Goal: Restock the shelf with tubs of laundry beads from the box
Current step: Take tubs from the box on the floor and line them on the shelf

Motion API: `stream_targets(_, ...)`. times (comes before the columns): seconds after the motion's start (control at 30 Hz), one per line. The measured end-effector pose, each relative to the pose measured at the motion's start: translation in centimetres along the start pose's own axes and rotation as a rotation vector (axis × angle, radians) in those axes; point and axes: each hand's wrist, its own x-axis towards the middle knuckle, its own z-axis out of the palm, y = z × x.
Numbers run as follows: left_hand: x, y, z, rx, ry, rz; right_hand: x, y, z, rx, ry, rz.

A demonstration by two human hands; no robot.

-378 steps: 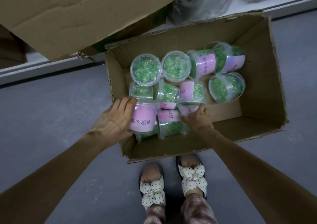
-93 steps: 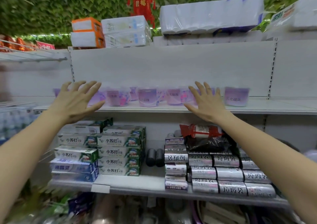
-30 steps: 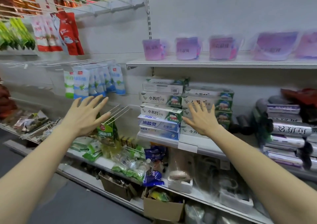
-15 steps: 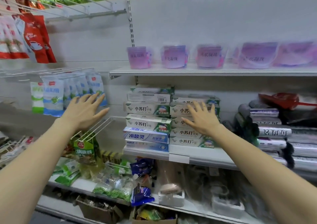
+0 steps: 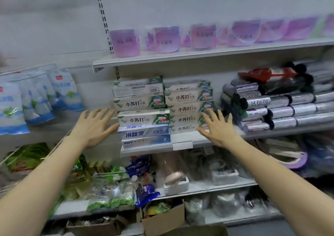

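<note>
In the head view, a row of clear round plastic tubs with purple labels [image 5: 124, 43] stands along the white metal upper shelf [image 5: 180, 55] at twelve o'clock, well above both hands. The left hand [image 5: 94, 127], at nine o'clock of the stacked white-and-green toothpaste cartons [image 5: 142, 120], and the right hand [image 5: 218, 129], at three o'clock, are spread with straight fingers and hold nothing. Such tubs are probably light, rigid and rather slippery. They are best gripped round the labelled wall.

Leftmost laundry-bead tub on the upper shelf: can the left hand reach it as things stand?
Probably yes. The left hand is open and empty, nothing stands before the leftmost laundry-bead tub, and the hand only has to rise.
</note>
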Motion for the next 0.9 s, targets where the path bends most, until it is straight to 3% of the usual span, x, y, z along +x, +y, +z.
stream_targets(0.43,-2.1,8.3,14.6,-0.130,-0.275,0.177,-6.9,0.8,12.7,-0.004,-0.338,0.089)
stream_targets(0.9,-9.1,19.6,34.3,-0.198,-0.633,0.277,-14.0,-0.1,34.0,0.031,-0.715,0.116)
